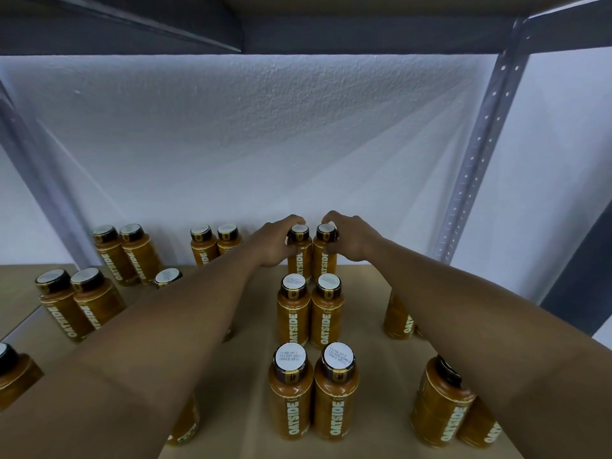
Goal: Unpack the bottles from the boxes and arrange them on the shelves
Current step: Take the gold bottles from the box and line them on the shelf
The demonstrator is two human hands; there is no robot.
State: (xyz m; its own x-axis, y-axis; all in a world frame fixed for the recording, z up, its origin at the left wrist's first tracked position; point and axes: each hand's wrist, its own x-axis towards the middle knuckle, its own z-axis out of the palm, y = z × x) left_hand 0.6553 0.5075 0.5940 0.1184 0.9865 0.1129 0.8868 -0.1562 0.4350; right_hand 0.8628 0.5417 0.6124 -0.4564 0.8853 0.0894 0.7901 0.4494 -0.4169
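Observation:
Both my arms reach to the back of the brown shelf board (361,293). My left hand (275,241) grips an orange-brown OATSIDE bottle (299,256) round its neck, fingers curled over the dark cap. My right hand (347,240) grips the neighbouring bottle (325,260) the same way. Both bottles stand upright, side by side, close to the white wall. In front of them stand a middle pair (309,313) and a near pair (313,392), forming a column of twos.
More bottle pairs stand on the left (79,303), back left (126,250), back centre (215,243) and right (443,405), partly hidden by my forearms. A grey perforated upright (477,160) rises at right. An upper shelf (298,24) hangs overhead.

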